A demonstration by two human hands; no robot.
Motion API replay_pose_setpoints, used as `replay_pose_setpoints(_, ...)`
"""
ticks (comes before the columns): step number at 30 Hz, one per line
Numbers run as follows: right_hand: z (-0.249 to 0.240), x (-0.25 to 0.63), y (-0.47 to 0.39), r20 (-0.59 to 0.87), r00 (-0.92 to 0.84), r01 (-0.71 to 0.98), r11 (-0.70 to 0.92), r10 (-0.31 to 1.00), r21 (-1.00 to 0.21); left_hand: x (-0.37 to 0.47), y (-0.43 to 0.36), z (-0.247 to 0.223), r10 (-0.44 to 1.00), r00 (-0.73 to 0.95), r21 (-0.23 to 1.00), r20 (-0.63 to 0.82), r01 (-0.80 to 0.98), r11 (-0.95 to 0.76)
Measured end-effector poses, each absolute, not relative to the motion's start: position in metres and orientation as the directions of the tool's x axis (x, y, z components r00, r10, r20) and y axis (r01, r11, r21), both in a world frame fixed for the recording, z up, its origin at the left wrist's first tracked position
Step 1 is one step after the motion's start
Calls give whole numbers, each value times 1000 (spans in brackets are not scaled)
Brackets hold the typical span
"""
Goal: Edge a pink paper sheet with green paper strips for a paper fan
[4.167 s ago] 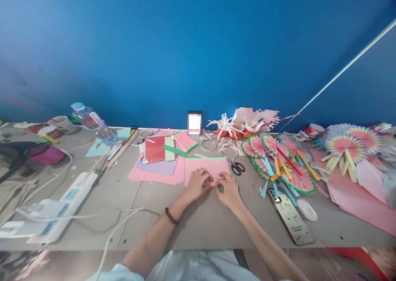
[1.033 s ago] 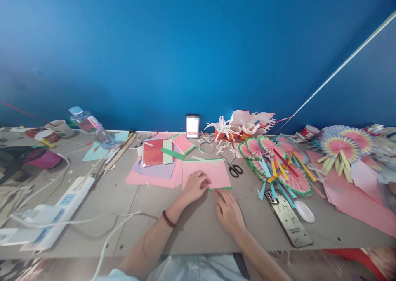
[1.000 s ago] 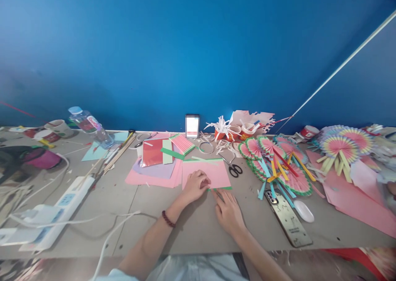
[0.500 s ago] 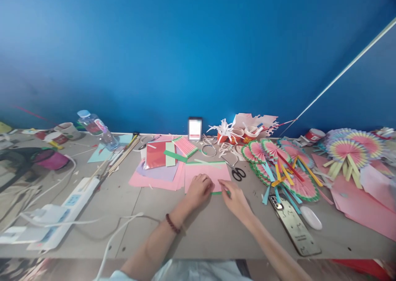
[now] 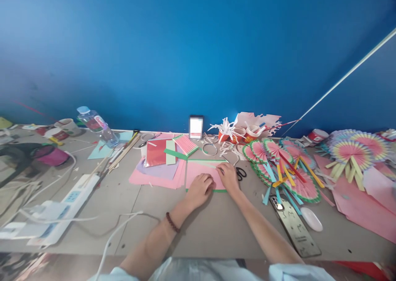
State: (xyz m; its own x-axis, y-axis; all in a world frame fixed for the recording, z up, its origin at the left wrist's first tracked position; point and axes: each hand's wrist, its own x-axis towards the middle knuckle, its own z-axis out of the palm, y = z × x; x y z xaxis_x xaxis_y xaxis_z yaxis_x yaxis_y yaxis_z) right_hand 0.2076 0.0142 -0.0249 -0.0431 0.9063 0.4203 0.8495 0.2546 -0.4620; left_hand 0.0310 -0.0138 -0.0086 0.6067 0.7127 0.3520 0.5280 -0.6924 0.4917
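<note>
A pink sheet of paper [image 5: 193,174] with green borders along its far and near edges lies flat on the table before me. My left hand [image 5: 200,187] rests on its near half, fingers lying loosely bent on the paper. Across the sheet's far part runs a thin pale strip [image 5: 206,164]. My right hand [image 5: 228,177] reaches over the sheet's right side, thumb and fingertips pinched at the strip's right end. Black-handled scissors [image 5: 241,173] lie just right of that hand, partly hidden by it.
A pleated pink-green paper [image 5: 186,145] and a red packet [image 5: 155,153] lie beyond on the left. Folded paper fans [image 5: 298,186], a phone [image 5: 297,229] and a white mouse-shaped object [image 5: 311,219] are on the right. A power strip [image 5: 72,196] and bottle [image 5: 98,124] stand left.
My right hand has moved away from me, from the sheet's near edge to the pale strip at its far part. My left hand has stayed on the paper.
</note>
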Motion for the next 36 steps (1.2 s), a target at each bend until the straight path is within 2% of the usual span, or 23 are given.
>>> replay_pose_setpoints(4, -21, 207, 13, 434, -91, 880, 276, 896, -386, 32, -14, -6, 737, 570, 532, 363, 523, -666)
replay_pose_setpoints(8, -17, 205, 12, 431, -140, 917, 281, 891, -283, 31, -13, 0, 783, 486, 622, 389, 488, -612)
replay_pose_setpoints(12, -17, 204, 12, 415, -148, 924, 276, 897, -265, 28, -11, 2, 835, 408, 704, 368, 464, -537)
replay_pose_setpoints(14, -17, 204, 12, 412, -127, 912, 269, 902, -309, 27, -10, 2, 858, 367, 742, 359, 446, -501)
replay_pose_setpoints(17, -18, 204, 12, 425, -54, 853, 263, 903, -451, 26, -7, 1, 888, 291, 797, 355, 402, -451)
replay_pose_setpoints(20, -17, 204, 11, 437, 9, 724, 295, 900, -623, 26, -4, 1, 923, 218, 852, 317, 361, -378)
replay_pose_setpoints(23, -15, 202, 10, 414, 7, 588, 331, 910, -738, 24, -1, 1, 963, 141, 935, 229, 244, -258)
replay_pose_setpoints(28, -16, 198, 8, 336, -84, 470, 334, 938, -817, 19, 6, 4, 998, 37, 995, 41, -87, -38)
replay_pose_setpoints(33, -15, 193, 4, 272, -156, 421, 313, 950, -851, 15, 9, 5, 998, 17, 980, -61, -191, 63)
replay_pose_setpoints(36, -14, 190, 4, 251, -97, 387, 268, 963, -882, 16, 9, 5, 997, -11, 975, -76, -212, 72)
